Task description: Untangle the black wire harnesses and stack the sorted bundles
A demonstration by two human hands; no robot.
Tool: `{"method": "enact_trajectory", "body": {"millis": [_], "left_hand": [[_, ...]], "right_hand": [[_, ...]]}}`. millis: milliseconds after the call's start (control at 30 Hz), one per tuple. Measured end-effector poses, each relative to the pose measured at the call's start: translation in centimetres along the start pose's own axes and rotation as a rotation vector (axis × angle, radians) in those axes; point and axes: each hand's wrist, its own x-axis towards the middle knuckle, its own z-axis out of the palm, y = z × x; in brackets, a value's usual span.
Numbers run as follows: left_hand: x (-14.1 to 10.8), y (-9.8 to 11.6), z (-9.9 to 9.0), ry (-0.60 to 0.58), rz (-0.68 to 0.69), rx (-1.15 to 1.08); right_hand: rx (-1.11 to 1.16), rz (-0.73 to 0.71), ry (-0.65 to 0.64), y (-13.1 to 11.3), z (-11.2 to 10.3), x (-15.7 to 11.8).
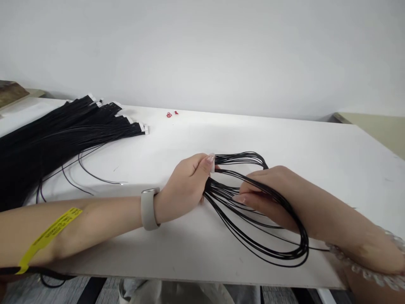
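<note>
My left hand (pixel 185 188) grips the gathered end of a bundle of thin black wires (pixel 284 255), with a small white connector (pixel 212 163) showing at my thumb. The wires spread from there into long loops across the white table (pixel 341 169). My right hand (pixel 265 198) is closed around several of the looped wires, a short way to the right of my left hand. A much larger sheaf of black wires (pixel 57 135) with white connector ends lies at the left, apart from both hands.
Small red parts (pixel 169 115) lie near the table's far edge. A few loose wires stray from the large sheaf toward my left forearm. A white wall (pixel 202 50) rises behind the table, with a beige surface (pixel 373 131) at the right and a brown object (pixel 11 93) at the far left.
</note>
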Motion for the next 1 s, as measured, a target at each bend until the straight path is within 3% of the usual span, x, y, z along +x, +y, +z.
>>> {"method": "enact_trajectory", "body": {"millis": [367,667,867,933,1000], "left_hand": [[0.0,0.0,0.0,0.002,0.021,0.014],[0.0,0.1,0.1,0.001,0.009,0.010],[0.0,0.1,0.0,0.025,-0.023,0.022],[0.0,0.1,0.1,0.032,-0.036,0.000],[0.0,0.2,0.1,0.030,-0.041,-0.011]], "right_hand": [[-0.138,-0.002,0.046,-1.2,1.9,1.0],[-0.290,-0.044,0.082,-2.0,2.0,1.1],[-0.330,0.037,0.147,-0.8,0.8,0.2],[-0.303,0.136,0.233,0.1,-0.3,-0.5],[-0.275,0.290,0.518,1.2,-1.6,-1.1]]}}
